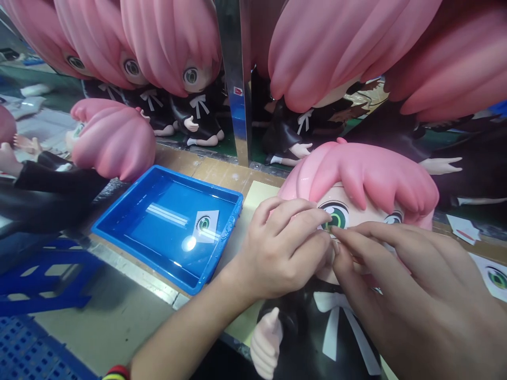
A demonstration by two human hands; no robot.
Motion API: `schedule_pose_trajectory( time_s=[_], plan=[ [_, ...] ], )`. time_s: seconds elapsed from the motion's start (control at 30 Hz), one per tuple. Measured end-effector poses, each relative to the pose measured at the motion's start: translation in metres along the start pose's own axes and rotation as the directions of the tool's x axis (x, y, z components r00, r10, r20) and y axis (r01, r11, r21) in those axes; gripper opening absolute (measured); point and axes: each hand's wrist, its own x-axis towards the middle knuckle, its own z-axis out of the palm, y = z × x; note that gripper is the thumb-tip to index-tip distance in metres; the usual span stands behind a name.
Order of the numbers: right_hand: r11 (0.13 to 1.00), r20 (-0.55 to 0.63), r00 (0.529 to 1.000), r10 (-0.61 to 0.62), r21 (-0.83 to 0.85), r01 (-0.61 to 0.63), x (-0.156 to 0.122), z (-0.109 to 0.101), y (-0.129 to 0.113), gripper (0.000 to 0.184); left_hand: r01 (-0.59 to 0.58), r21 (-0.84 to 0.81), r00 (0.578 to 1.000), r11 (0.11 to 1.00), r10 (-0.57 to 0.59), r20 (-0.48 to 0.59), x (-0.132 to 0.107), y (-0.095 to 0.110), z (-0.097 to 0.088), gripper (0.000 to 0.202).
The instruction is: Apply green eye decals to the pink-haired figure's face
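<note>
A pink-haired doll (356, 179) in a black dress with a white bow stands right in front of me. My left hand (283, 248) rests on its face with curled fingers, the fingertips pressed at the green eye (336, 214). My right hand (412, 295) lies against the doll's cheek, its index finger and thumb pinched together just below that eye. What the fingertips pinch is too small to name. The doll's own pale fist (266, 338) sticks out below my left wrist.
A blue tray (119, 221) of water at the left holds a floating eye sticker sheet (206, 226). More pink-haired dolls (174, 58) line the shelf behind, and one lies on its side (113, 137). A metal post (236, 79) stands at centre. Eye stickers (495, 275) lie at right.
</note>
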Motion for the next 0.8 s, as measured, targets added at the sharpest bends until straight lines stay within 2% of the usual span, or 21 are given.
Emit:
schedule_pose_trajectory(
  time_s=[0.13, 0.33, 0.8],
  plan=[
    [1.000, -0.003, 1.000, -0.008, -0.022, 0.008, -0.004, 0.000, 0.004, 0.019, -0.014, 0.051, 1.000, 0.999, 0.013, 0.009, 0.003, 0.003, 0.000, 0.008],
    [0.994, 0.047, 0.994, -0.099, -0.044, 0.101, -0.010, 0.000, 0.012, 0.021, -0.043, 0.100, 0.999, 0.994, 0.040, 0.031, 0.005, 0.004, -0.003, 0.009],
    [0.996, 0.015, 0.996, -0.084, -0.040, 0.084, -0.012, 0.001, 0.011, 0.020, -0.048, 0.094, 0.998, 0.994, 0.045, 0.034, 0.005, 0.004, -0.011, 0.008]
  ],
)
